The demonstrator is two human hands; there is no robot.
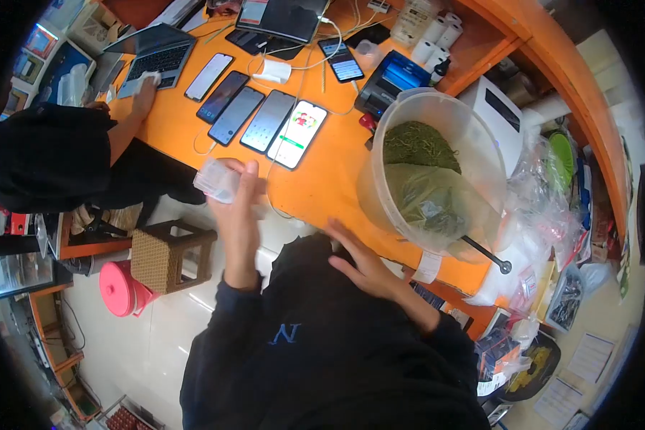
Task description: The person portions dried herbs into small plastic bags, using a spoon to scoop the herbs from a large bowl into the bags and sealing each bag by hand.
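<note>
Held up over the table's near edge, my left hand [241, 193] is closed around a small whitish, partly see-through packet [216, 180]; its contents cannot be made out. My right hand [365, 265] is open, fingers stretched out, at the table edge close to my dark top, and holds nothing. Beyond my left hand lie several phones in a slanted row, among them a phone with a bright white screen [297, 135] and a grey-screened phone [266, 120]. To the right of my hands stands a large translucent bucket [380, 193] containing dried green leaf-like material [419, 143].
At left, a person in black [50, 158] has a hand on a laptop [158, 61] with something white under it. A black label printer [394, 82] stands behind the bucket. A dark-handled tool [489, 256] sticks out over its rim. Cables cross the orange table [322, 186].
</note>
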